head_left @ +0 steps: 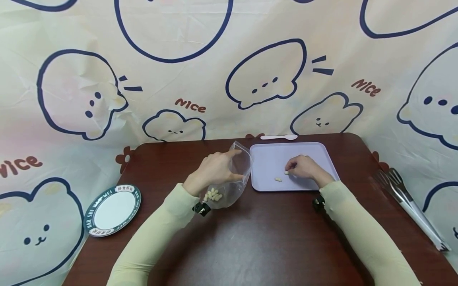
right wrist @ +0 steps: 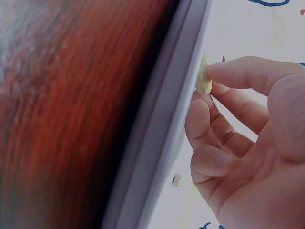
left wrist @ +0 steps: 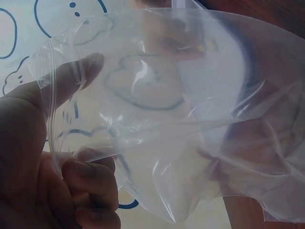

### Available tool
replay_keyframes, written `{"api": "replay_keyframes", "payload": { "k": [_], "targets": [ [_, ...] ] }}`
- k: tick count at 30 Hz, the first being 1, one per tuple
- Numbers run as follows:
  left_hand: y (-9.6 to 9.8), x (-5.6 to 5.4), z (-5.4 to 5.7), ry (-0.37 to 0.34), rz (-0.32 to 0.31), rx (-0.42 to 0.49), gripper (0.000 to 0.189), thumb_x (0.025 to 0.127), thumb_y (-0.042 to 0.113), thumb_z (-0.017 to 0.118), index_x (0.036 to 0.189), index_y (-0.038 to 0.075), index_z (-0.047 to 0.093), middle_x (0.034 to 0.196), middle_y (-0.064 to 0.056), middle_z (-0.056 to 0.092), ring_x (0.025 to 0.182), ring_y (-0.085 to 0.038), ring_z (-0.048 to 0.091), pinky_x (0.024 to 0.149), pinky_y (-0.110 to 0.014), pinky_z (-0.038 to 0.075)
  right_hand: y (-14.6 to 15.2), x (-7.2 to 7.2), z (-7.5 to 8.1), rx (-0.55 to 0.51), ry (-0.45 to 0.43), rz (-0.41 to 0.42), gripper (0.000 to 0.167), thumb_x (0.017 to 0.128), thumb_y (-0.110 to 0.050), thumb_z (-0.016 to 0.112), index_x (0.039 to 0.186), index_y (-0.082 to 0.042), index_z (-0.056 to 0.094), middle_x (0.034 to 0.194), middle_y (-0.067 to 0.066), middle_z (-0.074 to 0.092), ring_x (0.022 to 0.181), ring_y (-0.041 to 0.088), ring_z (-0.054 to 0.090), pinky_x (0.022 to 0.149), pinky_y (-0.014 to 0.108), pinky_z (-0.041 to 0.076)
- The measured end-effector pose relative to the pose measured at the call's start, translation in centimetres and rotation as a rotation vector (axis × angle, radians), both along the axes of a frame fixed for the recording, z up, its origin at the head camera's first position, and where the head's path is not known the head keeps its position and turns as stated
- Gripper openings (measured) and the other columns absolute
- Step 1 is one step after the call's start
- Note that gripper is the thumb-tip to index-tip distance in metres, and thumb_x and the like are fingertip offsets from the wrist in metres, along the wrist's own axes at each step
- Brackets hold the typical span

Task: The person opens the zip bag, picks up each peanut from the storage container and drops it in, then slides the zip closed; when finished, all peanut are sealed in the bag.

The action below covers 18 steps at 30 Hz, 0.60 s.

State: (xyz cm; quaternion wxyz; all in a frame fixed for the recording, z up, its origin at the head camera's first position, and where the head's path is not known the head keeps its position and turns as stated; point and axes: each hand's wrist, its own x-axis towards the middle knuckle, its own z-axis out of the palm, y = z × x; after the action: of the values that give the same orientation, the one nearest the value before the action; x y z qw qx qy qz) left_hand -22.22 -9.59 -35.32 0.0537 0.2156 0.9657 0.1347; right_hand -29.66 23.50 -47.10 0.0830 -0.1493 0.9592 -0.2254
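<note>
One peanut sits pinched in the right hand over the tray; the left hand grips the bag, best kept wide-mouthed and steady.

One tray, one plate, one spoon, one pair of tongs and one clear bag are sharing one table. Two peanuts are showing outside the bag; those inside are bunching too closely to count.
</note>
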Motion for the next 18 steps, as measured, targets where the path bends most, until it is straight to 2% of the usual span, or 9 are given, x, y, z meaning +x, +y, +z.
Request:
{"api": "replay_keyframes", "payload": {
  "k": [3, 9, 16, 18],
  "targets": [
    [-0.06, 0.01, -0.04, 0.004, 0.004, -0.005, 0.090, 0.076, 0.063, 0.076, 0.151, 0.025, 0.043, 0.056, 0.002, 0.052, 0.048, -0.014, 0.044, 0.046, -0.031, 0.037, 0.05, -0.02, -0.05, 0.004, 0.001, 0.005, 0.007, 0.083, -0.018, 0.073, 0.087, -0.014, 0.077, 0.080, -0.001, 0.071, 0.076, 0.016, 0.059, 0.076, 0.034, 0.043],
    [-0.04, -0.06, 0.02, 0.001, 0.008, -0.006, 0.090, 0.076, 0.063, 0.076, 0.151, 0.026, 0.043, 0.058, 0.001, 0.055, 0.050, -0.016, 0.047, 0.047, -0.031, 0.039, 0.20, -0.05, -0.15, -0.003, 0.005, 0.007, 0.005, 0.083, -0.018, 0.075, 0.085, -0.014, 0.076, 0.074, -0.002, 0.068, 0.070, 0.013, 0.057, 0.071, 0.031, 0.041],
    [0.00, -0.10, -0.05, 0.032, 0.011, -0.025, 0.090, 0.075, 0.065, 0.076, 0.150, 0.027, 0.044, 0.067, 0.005, 0.059, 0.068, -0.017, 0.058, 0.059, -0.034, 0.047, -0.05, 0.05, 0.00, -0.037, 0.034, -0.009, 0.005, 0.084, -0.018, 0.073, 0.084, -0.014, 0.076, 0.076, -0.001, 0.070, 0.069, 0.014, 0.057, 0.067, 0.029, 0.043],
    [-0.01, -0.12, -0.11, 0.029, 0.011, -0.022, 0.090, 0.075, 0.065, 0.077, 0.150, 0.028, 0.044, 0.067, 0.005, 0.059, 0.067, -0.017, 0.058, 0.058, -0.034, 0.048, -0.24, 0.10, 0.27, -0.049, 0.039, -0.017, 0.005, 0.084, -0.017, 0.072, 0.086, -0.014, 0.076, 0.079, -0.001, 0.072, 0.070, 0.015, 0.058, 0.068, 0.029, 0.043]
  ]
}}
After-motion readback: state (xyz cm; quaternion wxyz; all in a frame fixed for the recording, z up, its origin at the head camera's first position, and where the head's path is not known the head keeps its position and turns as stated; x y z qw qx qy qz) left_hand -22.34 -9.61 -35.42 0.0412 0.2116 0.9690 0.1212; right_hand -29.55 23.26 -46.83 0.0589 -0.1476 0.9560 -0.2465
